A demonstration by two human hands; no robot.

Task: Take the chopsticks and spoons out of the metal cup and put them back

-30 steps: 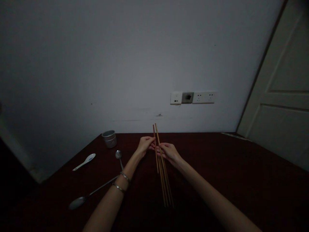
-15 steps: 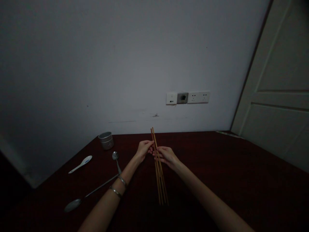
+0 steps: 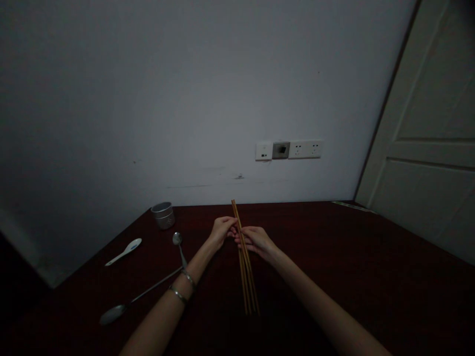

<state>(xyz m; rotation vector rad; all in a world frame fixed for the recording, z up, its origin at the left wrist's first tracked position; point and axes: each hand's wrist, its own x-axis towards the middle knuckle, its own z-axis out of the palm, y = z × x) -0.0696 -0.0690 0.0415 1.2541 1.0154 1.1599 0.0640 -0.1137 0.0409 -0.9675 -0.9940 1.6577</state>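
Chopsticks (image 3: 245,267): long axis runs away from the person across the desk (image 3: 334,257).
Grip: left hand (image 3: 221,230) and right hand (image 3: 256,241) both pinch the far ends.

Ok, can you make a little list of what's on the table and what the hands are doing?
left hand: pinching the chopsticks near their far end
right hand: gripping the same chopsticks from the other side
chopsticks: a wooden bundle, far tips raised, near ends down by the table
metal cup: at the back left, by the wall
white spoon: lying near the left edge
small metal spoon: left of the left arm
long metal spoon: lying slanted, its handle passing behind the left wrist
bracelets: on the left wrist
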